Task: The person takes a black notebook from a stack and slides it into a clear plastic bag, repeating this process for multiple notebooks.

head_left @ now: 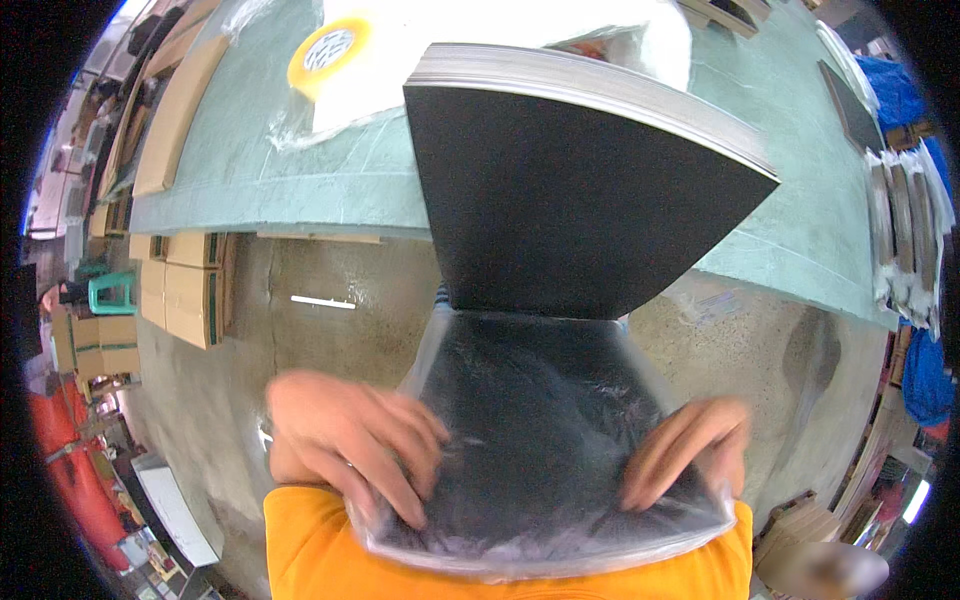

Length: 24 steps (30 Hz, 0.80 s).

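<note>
A thick stack of sheets with a black face [580,195] and pale layered edges tilts at the table's near edge. Below it, close to my body, lies a black panel under a clear plastic bag [530,440]; I cannot tell whether it joins the stack. My left hand [355,440] closes its bent fingers on the bag's left side, slightly blurred by motion. On the opposite side, my right hand [695,450] has its fingers curled over the plastic, the thumb mostly hidden. The bag's near edge [560,568] lies against my orange clothing.
Across the front stretches a pale green table [290,200]. White wrapping [380,90] and a yellow tape roll [328,55] lie on it. Cardboard boxes [185,290] and a green stool [112,294] stand at left. Wrapped panels [905,235] are stacked at the table's right end.
</note>
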Available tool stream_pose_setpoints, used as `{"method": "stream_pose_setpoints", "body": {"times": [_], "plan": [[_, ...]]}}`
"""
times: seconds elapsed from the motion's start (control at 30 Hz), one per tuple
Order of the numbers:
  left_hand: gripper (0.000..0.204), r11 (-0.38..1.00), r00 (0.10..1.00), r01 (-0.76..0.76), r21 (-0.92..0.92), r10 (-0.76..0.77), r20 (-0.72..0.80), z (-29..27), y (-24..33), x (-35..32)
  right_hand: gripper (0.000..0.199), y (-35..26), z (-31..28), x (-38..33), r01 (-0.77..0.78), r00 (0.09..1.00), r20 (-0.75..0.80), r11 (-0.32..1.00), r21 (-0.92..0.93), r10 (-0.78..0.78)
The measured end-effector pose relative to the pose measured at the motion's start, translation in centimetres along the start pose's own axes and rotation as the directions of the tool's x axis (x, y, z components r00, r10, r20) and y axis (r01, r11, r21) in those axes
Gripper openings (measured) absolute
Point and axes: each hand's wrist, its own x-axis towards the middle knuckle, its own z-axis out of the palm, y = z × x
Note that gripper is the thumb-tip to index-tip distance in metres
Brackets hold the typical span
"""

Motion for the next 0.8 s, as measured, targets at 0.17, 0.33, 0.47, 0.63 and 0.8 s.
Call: {"method": "stream_pose_setpoints", "body": {"times": [0.17, 0.33, 0.47, 0.63, 0.8], "plan": [[0.036, 0.846, 0.833, 0.533, -0.028, -0.53, -0.159, 3.5, -14.8, -1.2, 0.048, 8.3, -0.4, 1.6, -0.533, 0.83, -0.359, 0.797, -0.284, 0.427], [0.039, 0.452, 0.525, 0.847, 0.281, -0.797, -0.299, 0.4, -17.4, -3.3, 0.054, 15.8, -3.9, -3.4, -0.848, 0.528, -0.76, 0.281, -0.449, 0.38], [0.03, 0.572, 0.799, 0.599, 0.56, -0.472, -0.373, -8.1, -1.0, 6.6, 0.052, 16.5, -4.2, -3.9, -0.853, 0.522, -0.774, 0.239, -0.465, 0.357], [0.022, 0.258, 0.773, 0.569, 0.781, 0.158, -0.615, -22.9, 2.5, 15.4, 0.049, 16.7, -3.9, -3.7, -0.866, 0.493, -0.825, 0.251, -0.433, 0.278], [0.032, -0.055, 0.769, 0.631, 0.774, -0.091, -0.633, -30.0, -5.5, 17.9, 0.046, 17.4, -3.9, -3.8, -0.858, 0.487, -0.852, 0.291, -0.424, 0.193]]}}
